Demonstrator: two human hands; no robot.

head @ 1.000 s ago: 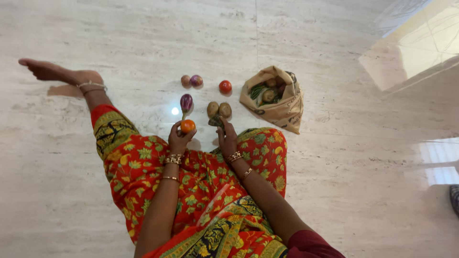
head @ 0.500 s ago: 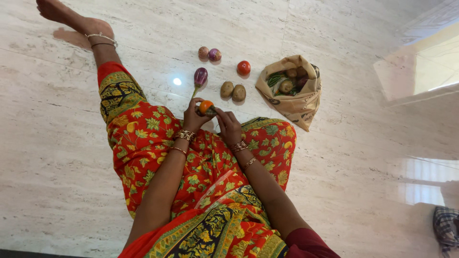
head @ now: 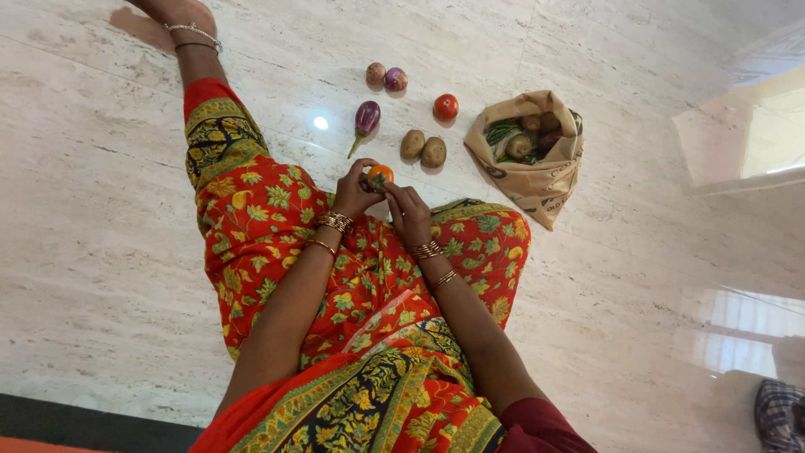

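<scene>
Marble floor (head: 101,252); left hand (head: 355,191) and right hand (head: 408,211) both grasp orange tomato (head: 380,174) between them; potatoes (head: 423,148) lie just beyond.

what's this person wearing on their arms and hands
Both forearms are bare. The left hand has a stack of gold bangles at the wrist, plus one thin bangle further up the forearm. The right hand has similar gold bangles and another single one further up. A maroon sleeve covers the right upper arm. No rings can be made out.
</scene>
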